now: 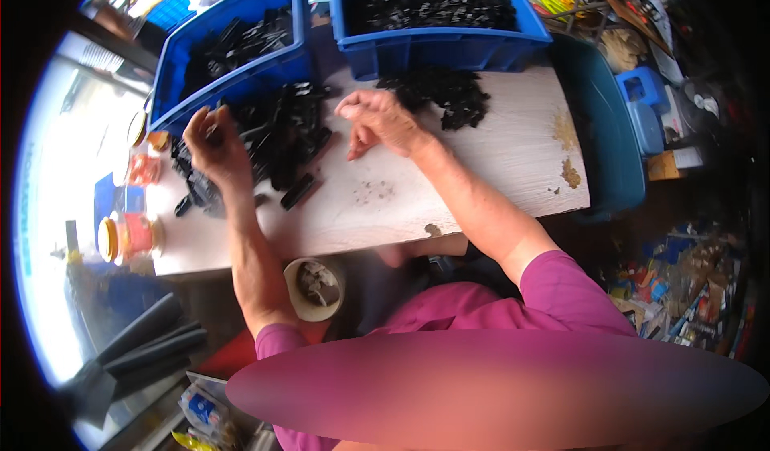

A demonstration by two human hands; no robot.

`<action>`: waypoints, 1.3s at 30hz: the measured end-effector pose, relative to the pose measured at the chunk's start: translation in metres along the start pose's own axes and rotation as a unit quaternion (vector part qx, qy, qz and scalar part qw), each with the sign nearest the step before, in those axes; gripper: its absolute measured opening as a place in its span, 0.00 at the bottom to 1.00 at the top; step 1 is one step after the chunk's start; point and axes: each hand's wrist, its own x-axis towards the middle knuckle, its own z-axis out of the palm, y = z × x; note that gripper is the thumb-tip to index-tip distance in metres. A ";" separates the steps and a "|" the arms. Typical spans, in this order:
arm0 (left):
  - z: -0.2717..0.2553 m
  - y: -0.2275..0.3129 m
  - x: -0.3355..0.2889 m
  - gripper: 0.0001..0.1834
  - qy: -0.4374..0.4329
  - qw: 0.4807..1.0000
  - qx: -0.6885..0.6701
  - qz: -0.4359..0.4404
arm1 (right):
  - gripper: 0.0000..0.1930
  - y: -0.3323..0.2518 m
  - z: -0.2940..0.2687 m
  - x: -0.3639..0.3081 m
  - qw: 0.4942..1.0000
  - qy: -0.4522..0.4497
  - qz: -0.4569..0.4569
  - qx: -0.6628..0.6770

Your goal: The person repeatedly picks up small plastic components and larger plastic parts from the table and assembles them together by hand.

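My left hand (215,150) is raised over the left part of the table, its fingers curled around a small black piece (214,136) that is partly hidden. Beneath and beside it spreads a heap of black plastic-looking parts (281,134), several of them long and narrow. My right hand (387,122) hovers over the middle of the table, fingers bent and thumb apart, with nothing visible between them. Just beyond it lies a second pile of small black pieces (449,94).
Two blue bins, a left one (233,82) and a right one (441,40), hold black parts at the table's (505,158) far side. Jars (132,237) line the left edge. A bucket (338,298) stands below the near edge, a teal tub (613,138) at the right.
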 end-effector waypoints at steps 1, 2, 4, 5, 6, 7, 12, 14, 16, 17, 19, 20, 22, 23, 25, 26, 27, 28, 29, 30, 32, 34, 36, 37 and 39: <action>-0.002 0.002 0.002 0.16 -0.020 0.999 -0.032 -0.014 | 0.12 0.000 0.001 0.000 1.000 0.003 -0.004 -0.001; -0.003 0.006 0.002 0.19 -0.039 0.997 -0.065 -0.029 | 0.12 0.000 0.002 -0.001 1.000 0.007 -0.009 -0.003; 0.005 0.026 -0.007 0.21 -0.109 0.980 -0.149 -0.071 | 0.11 0.003 -0.007 -0.003 0.999 0.018 -0.028 -0.023; 0.006 0.049 -0.017 0.20 -0.153 0.943 -0.234 -0.180 | 0.11 0.005 -0.011 -0.003 0.997 0.021 -0.049 -0.049; 0.006 0.068 -0.029 0.18 -0.193 0.883 -0.318 -0.287 | 0.11 0.002 -0.010 -0.006 0.998 0.032 -0.033 -0.042; 0.003 0.081 -0.040 0.16 -0.215 0.849 -0.344 -0.339 | 0.11 0.000 -0.002 -0.008 0.998 0.036 -0.029 -0.035; 0.004 0.103 -0.087 0.10 -0.255 0.740 -0.413 -0.465 | 0.12 0.008 0.001 -0.012 0.994 0.064 -0.072 -0.043; 0.004 0.104 -0.098 0.13 -0.272 0.747 -0.396 -0.460 | 0.12 0.011 0.004 -0.021 0.992 0.089 -0.082 -0.045; 0.007 0.100 -0.113 0.18 -0.303 0.772 -0.352 -0.434 | 0.11 0.012 0.003 -0.031 0.986 0.114 -0.102 -0.070; 0.010 0.096 -0.121 0.19 -0.319 0.807 -0.305 -0.393 | 0.10 0.013 0.002 -0.038 0.985 0.126 -0.102 -0.062; 0.015 0.100 -0.131 0.20 -0.340 0.833 -0.262 -0.349 | 0.09 0.015 0.000 -0.051 0.983 0.146 -0.097 -0.055; 0.017 0.103 -0.136 0.20 -0.325 0.903 -0.147 -0.238 | 0.09 0.016 -0.001 -0.058 0.982 0.159 -0.093 -0.046; 0.021 0.110 -0.141 0.21 -0.302 0.945 -0.033 -0.119 | 0.09 0.015 -0.008 -0.073 0.980 0.166 -0.099 -0.046; 0.023 0.113 -0.142 0.21 -0.313 0.948 0.010 -0.062 | 0.09 0.013 -0.012 -0.083 0.980 0.176 -0.083 -0.051; 0.025 0.112 -0.142 0.20 -0.364 0.927 0.082 0.027 | 0.08 0.008 -0.024 -0.099 0.977 0.201 -0.063 -0.044; 0.025 0.114 -0.143 0.20 -0.366 0.927 0.078 0.028 | 0.08 0.004 -0.030 -0.107 0.976 0.205 -0.064 -0.045; 0.026 0.116 -0.143 0.18 -0.345 0.932 0.101 0.051 | 0.08 0.000 -0.036 -0.116 0.971 0.229 -0.063 -0.037; 0.026 0.119 -0.143 0.17 -0.324 0.935 0.125 0.073 | 0.08 -0.005 -0.042 -0.123 0.965 0.251 -0.063 -0.028; 0.026 0.122 -0.143 0.15 -0.329 0.933 0.140 0.050 | 0.07 -0.009 -0.047 -0.130 0.960 0.269 -0.065 -0.031; 0.027 0.125 -0.142 0.15 -0.329 0.933 0.137 0.053 | 0.07 -0.011 -0.054 -0.137 0.959 0.272 -0.067 -0.031; 0.030 0.132 -0.141 0.16 -0.253 0.957 0.125 0.064 | 0.07 -0.014 -0.066 -0.149 0.950 0.304 -0.070 -0.023; 0.036 0.140 -0.137 0.13 -0.224 0.962 0.117 0.104 | 0.07 -0.017 -0.069 -0.157 0.948 0.311 -0.072 -0.021; 0.050 0.154 -0.140 0.09 -0.234 0.966 0.061 0.091 | 0.07 -0.017 -0.069 -0.163 0.943 0.326 -0.066 -0.012; 0.059 0.161 -0.140 0.07 -0.221 0.969 0.058 0.092 | 0.07 -0.016 -0.068 -0.164 0.943 0.325 -0.068 -0.012; 0.084 0.169 -0.144 0.10 -0.266 0.957 0.092 0.073 | 0.07 -0.012 -0.070 -0.166 0.942 0.325 -0.083 -0.012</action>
